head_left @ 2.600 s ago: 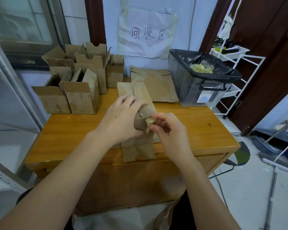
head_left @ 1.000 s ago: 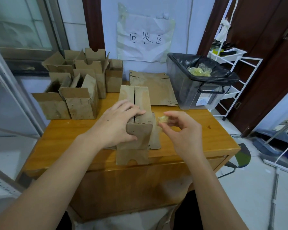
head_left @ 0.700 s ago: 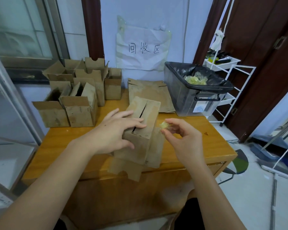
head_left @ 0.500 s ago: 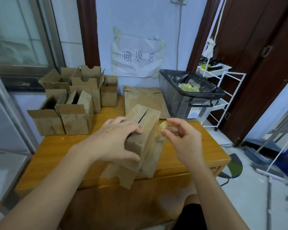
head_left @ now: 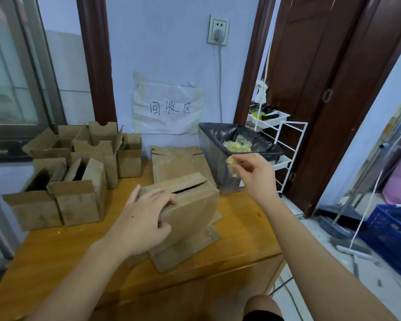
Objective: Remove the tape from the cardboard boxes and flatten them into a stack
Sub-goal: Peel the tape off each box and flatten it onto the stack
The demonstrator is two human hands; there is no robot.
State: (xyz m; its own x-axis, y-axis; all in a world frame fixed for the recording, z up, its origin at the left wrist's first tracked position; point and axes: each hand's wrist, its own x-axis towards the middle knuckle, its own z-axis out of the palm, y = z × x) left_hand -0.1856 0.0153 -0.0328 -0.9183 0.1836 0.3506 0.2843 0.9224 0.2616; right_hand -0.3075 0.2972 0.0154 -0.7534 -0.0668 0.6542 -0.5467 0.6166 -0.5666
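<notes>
My left hand [head_left: 144,218] grips a brown cardboard box [head_left: 190,209] that lies tilted on the wooden table [head_left: 236,230], its top flaps parted by a dark slit. My right hand [head_left: 255,172] is raised to the right of the box and pinches a crumpled wad of yellowish tape [head_left: 231,163] just in front of the black-lined bin [head_left: 215,156]. More wads of tape [head_left: 239,145] lie inside the bin. Flattened cardboard [head_left: 178,164] lies on the table behind the held box.
Several open cardboard boxes [head_left: 79,179] stand grouped at the table's left and back. A white wire rack [head_left: 285,144] stands right of the bin by a dark wooden door. A blue crate [head_left: 389,230] and a mop lie on the floor at right.
My right hand has lifted the tape wad away from the box, up and right toward the bin. My left hand turned the box and keeps holding it. The view tilted upward.
</notes>
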